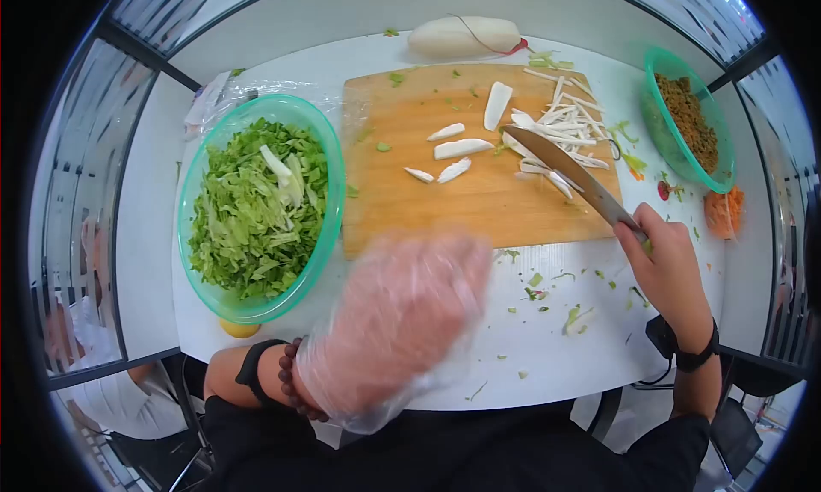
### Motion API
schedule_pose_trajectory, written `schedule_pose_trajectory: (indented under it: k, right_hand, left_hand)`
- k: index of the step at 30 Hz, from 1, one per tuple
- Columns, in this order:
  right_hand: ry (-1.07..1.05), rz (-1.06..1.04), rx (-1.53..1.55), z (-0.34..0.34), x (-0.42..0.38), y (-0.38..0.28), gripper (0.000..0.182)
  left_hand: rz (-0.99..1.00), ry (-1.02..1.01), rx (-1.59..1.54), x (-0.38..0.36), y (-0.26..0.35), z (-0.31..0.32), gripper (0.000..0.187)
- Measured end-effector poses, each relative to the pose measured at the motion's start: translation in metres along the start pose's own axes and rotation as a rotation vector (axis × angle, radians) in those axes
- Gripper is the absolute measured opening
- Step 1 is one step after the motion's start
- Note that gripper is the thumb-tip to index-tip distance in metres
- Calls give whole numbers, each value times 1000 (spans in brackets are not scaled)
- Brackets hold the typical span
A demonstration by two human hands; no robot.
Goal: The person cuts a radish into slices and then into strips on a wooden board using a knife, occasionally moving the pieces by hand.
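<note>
My right hand (663,257), at the right of the frame, was closed round the handle of the knife (571,172). The blade slanted up and left over the cutting board (410,214), its tip among the white strips (569,126). My left hand (402,321), in a clear plastic glove, was blurred at lower centre, near the board's lower edge; I could not tell how far its fingers were open or whether they held anything.

Several white slabs (462,149) lay on the board's upper middle, left of the knife tip. The strips crowded its upper right, a few at the edge.

On the left, the large bowl (336,171) of chopped greens (256,210) stood just beside the board and hemmed in that side, with crumpled plastic film (291,87) reaching over the board's upper left corner. A whole white root (462,38) lay along the top edge. At upper right, a smaller green bowl (658,137) held brown crumbly food (687,120), with shredded orange food (724,214) in clear plastic just below it.

I had the most room across the board's lower middle and along the near side of the bench (487,381), where green scraps (577,319) were scattered.
</note>
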State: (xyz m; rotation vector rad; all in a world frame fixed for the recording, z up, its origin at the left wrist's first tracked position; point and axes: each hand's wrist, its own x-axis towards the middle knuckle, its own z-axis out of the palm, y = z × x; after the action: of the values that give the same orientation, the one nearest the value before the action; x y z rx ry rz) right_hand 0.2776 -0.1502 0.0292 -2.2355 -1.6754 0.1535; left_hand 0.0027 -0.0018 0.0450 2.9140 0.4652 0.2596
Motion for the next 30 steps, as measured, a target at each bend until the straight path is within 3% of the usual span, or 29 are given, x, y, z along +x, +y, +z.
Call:
schedule_pose_trajectory:
  k: [2,5,10,14,17,20,23,26,30]
  right_hand:
    - [23,70,155,1,-3,-4,20]
    - [33,122,274,-2,-3,-1,18]
    - [-90,416,715,-16,6,6,15]
    - [-66,430,937,-11,-1,20,12]
    - [-72,470,1124,-11,-7,20,24]
    - [-85,465,1153,-7,-11,25,28]
    - [-51,459,1196,-9,-15,26,25]
    - [-74,450,1146,-19,-18,21,21]
    - [-75,375,1092,-20,-22,19,19]
  left_hand:
    - [-177,-81,72,9,-7,-5,31]
    - [-243,28,121,14,-18,14,34]
    - [-114,61,29,19,-9,9,25]
    - [-95,12,81,35,-1,1,23]
    - [-92,104,111,67,2,2,19]
    - [-25,74,102,101,-4,9,31]
    - [157,131,170,122,-14,22,19]
    - [48,-24,220,134,-11,23,29]
    - [85,0,191,139,-21,26,30]
